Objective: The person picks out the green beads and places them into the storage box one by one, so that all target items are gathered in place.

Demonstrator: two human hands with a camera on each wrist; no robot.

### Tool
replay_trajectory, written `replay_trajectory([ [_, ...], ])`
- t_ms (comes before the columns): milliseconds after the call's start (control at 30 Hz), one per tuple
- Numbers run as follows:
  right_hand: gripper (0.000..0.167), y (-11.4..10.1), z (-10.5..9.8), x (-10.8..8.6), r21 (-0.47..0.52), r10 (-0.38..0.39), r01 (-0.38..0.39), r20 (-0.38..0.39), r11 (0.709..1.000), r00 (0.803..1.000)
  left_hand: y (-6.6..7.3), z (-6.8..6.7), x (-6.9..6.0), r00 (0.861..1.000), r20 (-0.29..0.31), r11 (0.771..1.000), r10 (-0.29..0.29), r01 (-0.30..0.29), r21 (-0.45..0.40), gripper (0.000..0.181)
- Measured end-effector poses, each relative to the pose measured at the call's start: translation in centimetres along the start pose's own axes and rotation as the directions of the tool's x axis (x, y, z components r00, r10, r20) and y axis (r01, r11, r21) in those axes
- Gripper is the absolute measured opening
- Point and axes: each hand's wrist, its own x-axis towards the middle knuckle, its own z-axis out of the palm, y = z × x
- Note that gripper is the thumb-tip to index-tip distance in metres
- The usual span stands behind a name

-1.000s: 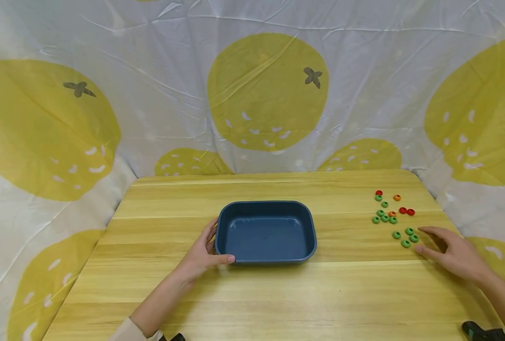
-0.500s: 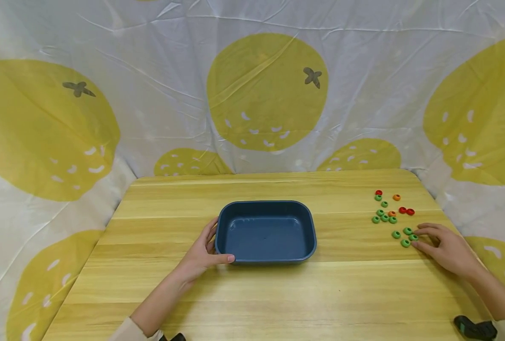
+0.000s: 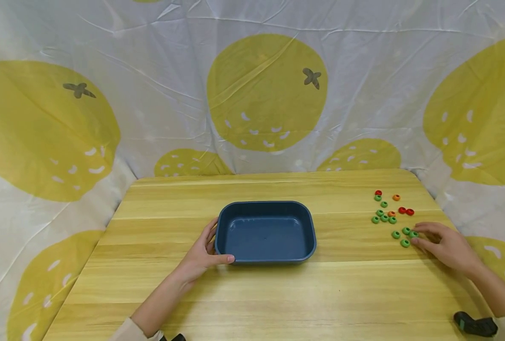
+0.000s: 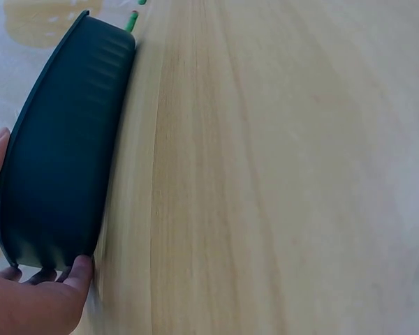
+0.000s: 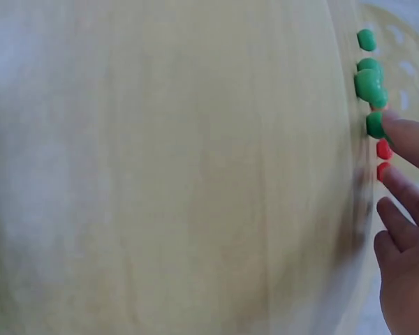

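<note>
Fifteen small beads (image 3: 385, 218) lie scattered over the right side of the table (image 3: 346, 293); I count ten green, three red and two orange. I have the right hand (image 3: 450, 246) at their near right edge, its grip a light pinch of thumb and forefinger on one green bead (image 3: 413, 234). I cannot tell whether that bead touches the tabletop. Three green neighbours (image 3: 404, 243) sit just beside it, to its left. On my right wrist view the thumb meets green while the lower fingers spread apart, with red showing past them.

With the left hand (image 3: 201, 253) I hold the blue bin (image 3: 266, 239) near the middle of the table, well apart from the beads. That grip is clasped on the left end, thumb over the front rim, fingers round the outer wall. The bin rests level, and I see bare floor inside it.

Farther back, two red beads (image 3: 402, 210) lie side by side, right of an orange bead (image 3: 391, 214) set among green ones. Behind everything hangs a white cloth (image 3: 167, 104) printed with yellow fruit.
</note>
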Motion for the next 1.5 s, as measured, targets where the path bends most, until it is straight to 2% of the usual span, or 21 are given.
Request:
replay_trajectory([
  [167, 0.034, -0.5, -0.3, 0.5, 0.017, -0.025, 0.025, -0.019, 1.000, 1.000, 0.0, 0.0, 0.0, 1.000, -0.008, 1.000, -0.009, 0.009, -0.008, 0.114],
  [400, 0.037, -1.9, -0.4, 1.6, 0.030, 0.006, -0.006, 0.005, 1.000, 1.000, 0.1, 0.0, -0.1, 1.000, -0.003, 1.000, -0.009, 0.009, -0.008, 0.114],
  [700, 0.031, -3.9, 0.3, 3.4, 0.037, -0.099, 0.099, -0.018, 0.994, 0.995, 0.3, 0.0, -0.1, 1.000, -0.005, 1.000, -0.014, 0.014, -0.015, 0.113],
  [1067, 0.033, -6.2, 0.8, 5.4, 0.051, -0.106, 0.104, 0.037, 0.993, 0.994, 0.3, 0.1, -0.1, 0.999, -0.020, 1.000, -0.031, 0.031, -0.005, 0.113],
  [1333, 0.029, -8.2, 1.3, 7.4, 0.061, -0.192, 0.189, 0.054, 0.980, 0.980, 0.2, 0.2, 0.0, 1.000, -0.016, 1.000, -0.027, 0.026, -0.008, 0.113],
  [1500, 0.026, -9.4, 2.0, 8.7, 0.135, -0.232, 0.220, 0.087, 0.966, 0.969, 0.3, 0.1, 0.0, 1.000, -0.020, 1.000, -0.023, 0.023, 0.004, 0.112],
])
